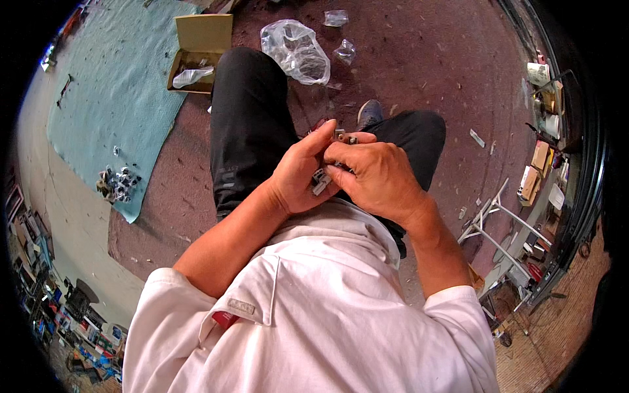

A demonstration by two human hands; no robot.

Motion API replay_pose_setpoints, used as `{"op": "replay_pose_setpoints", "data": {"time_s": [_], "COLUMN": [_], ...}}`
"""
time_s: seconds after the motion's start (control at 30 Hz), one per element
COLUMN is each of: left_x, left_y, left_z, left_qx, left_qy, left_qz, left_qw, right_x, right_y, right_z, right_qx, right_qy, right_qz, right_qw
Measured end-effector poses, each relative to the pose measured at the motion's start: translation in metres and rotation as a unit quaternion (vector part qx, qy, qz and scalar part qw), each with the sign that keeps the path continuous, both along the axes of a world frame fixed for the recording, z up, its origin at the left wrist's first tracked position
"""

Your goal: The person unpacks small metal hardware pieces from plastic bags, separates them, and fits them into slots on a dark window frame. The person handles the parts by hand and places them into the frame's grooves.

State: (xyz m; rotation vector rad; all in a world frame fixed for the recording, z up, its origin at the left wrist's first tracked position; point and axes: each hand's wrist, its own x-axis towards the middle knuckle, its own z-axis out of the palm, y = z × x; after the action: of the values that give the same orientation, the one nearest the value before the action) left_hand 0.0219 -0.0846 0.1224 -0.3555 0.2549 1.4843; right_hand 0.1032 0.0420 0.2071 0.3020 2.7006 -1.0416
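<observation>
Far on the left I see a blue-green mat (105, 85) on the floor with a little pile of small metal bits (116, 183) near its bottom edge, and up past it sits an open cardboard box (196, 59). In the middle, above the lap and black trousers (246, 124), my left hand (301, 173) and my right hand (377, 177) are pressed close together, both clenched around a small metal part (322, 180) that peeks out between the fingers. Behind the hands lies a crumpled clear plastic bag (296, 52), and over on the right a white metal frame (491, 223) rests on the reddish floor (426, 65).
</observation>
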Motion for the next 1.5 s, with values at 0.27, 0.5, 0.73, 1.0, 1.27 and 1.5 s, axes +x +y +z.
{"op": "replay_pose_setpoints", "data": {"time_s": [0.27,0.5,0.73,1.0,1.27,1.5], "left_x": [0.000,-0.003,-0.003,-0.002,0.003,0.004], "left_y": [0.000,-0.001,-0.002,-0.006,-0.005,-0.009], "left_z": [0.002,0.004,0.000,-0.007,-0.011,-0.014], "left_qx": [-0.012,-0.003,0.013,0.119,-0.016,-0.008], "left_qy": [0.023,0.027,-0.009,-0.117,-0.029,-0.031], "left_qz": [-0.007,-0.004,-0.005,0.027,-0.017,-0.049], "left_qw": [1.000,1.000,1.000,0.986,0.999,0.998], "right_x": [0.003,0.003,0.004,0.004,0.009,0.016], "right_y": [0.000,-0.002,-0.003,0.001,-0.003,-0.007], "right_z": [-0.002,0.000,-0.003,-0.012,-0.018,-0.023], "right_qx": [-0.037,-0.040,-0.004,-0.016,-0.011,-0.014], "right_qy": [0.013,0.036,0.026,0.078,0.027,0.051], "right_qz": [-0.026,-0.038,-0.020,0.024,0.005,0.008], "right_qw": [0.999,0.998,0.999,0.997,1.000,0.999]}}
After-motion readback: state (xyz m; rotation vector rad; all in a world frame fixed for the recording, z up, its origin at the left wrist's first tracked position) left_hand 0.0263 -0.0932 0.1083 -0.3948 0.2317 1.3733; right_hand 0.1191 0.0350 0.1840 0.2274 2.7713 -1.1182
